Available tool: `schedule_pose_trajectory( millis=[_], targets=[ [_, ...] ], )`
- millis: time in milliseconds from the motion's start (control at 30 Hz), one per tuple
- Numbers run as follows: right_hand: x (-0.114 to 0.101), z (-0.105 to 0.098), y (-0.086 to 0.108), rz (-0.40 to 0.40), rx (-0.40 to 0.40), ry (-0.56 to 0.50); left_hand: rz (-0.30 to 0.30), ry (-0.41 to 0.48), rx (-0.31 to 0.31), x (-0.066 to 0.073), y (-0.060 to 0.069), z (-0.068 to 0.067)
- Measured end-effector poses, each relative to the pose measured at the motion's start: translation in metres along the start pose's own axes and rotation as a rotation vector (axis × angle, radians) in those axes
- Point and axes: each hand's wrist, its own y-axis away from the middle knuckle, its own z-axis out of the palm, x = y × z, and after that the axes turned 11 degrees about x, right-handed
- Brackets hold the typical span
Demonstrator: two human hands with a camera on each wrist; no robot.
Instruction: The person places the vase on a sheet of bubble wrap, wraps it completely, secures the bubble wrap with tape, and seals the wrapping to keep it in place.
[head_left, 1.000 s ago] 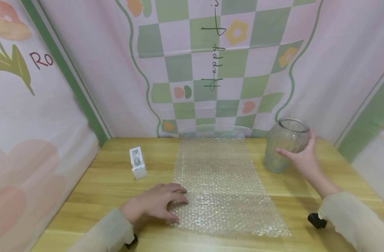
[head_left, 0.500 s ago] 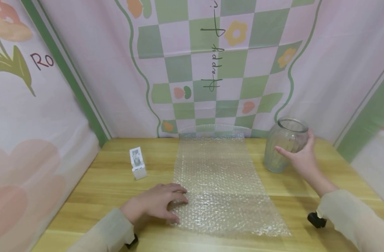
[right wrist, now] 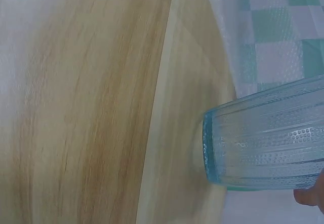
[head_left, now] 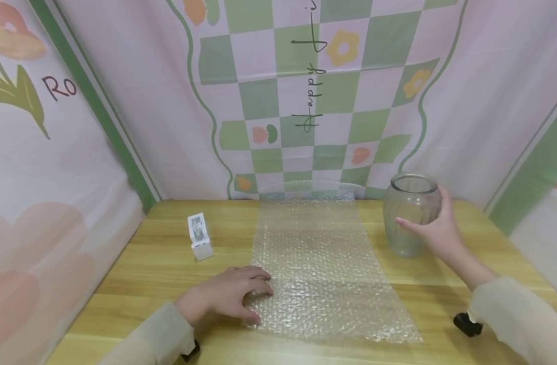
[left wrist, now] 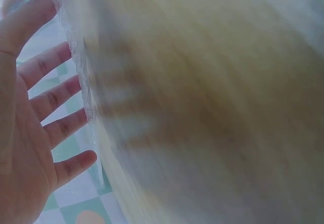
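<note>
A clear ribbed glass vase (head_left: 404, 223) with a wide round mouth stands nearly upright at the right. My right hand (head_left: 440, 235) grips it from its right side, thumb across the near face. In the right wrist view the vase (right wrist: 263, 143) shows its thick base close to the wood; whether it touches is hard to tell. A sheet of bubble wrap (head_left: 319, 268) lies flat in the middle of the table. My left hand (head_left: 228, 294) rests at its left edge, fingertips on it. The left wrist view shows those fingers (left wrist: 53, 100) spread and gently bent.
A small white box-like object (head_left: 200, 238) with a grey picture on its upright part stands left of the bubble wrap. The wooden table (head_left: 155, 263) ends against a printed cloth backdrop (head_left: 297, 101). The wrap's far end curls up against that cloth.
My right hand has brought the vase slightly left and nearer, and its tilt has lessened. The left hand, the bubble wrap and the small white object stay as they were.
</note>
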Motion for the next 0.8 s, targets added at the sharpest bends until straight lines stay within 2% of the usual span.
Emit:
schedule_pose_trajectory(
  millis=[300, 600, 800],
  targets=[
    [-0.016, -0.007, 0.013, -0.034, -0.003, 0.054, -0.010, -0.011, 0.012, 0.002, 0.000, 0.001],
    [-0.030, -0.012, 0.025, -0.115, -0.068, 0.074, -0.033, -0.026, -0.006, 0.006, -0.002, -0.003],
    [-0.034, -0.013, 0.030, -0.169, -0.075, 0.081, -0.032, -0.022, -0.007, 0.007, -0.002, -0.004]
  ],
)
